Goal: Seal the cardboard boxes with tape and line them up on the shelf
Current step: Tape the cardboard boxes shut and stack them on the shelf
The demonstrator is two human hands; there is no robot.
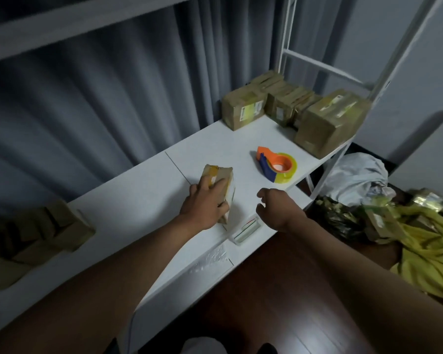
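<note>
Head view: left hand grips small cardboard box on shelf.

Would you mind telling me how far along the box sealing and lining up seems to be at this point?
Done: several taped boxes stand grouped at the shelf's far right end. In hand: the left hand holds a small box on the shelf; the right hand hangs empty, with the tape dispenser lying untouched beyond it. Left: blurred boxes wait at the left end.
</note>
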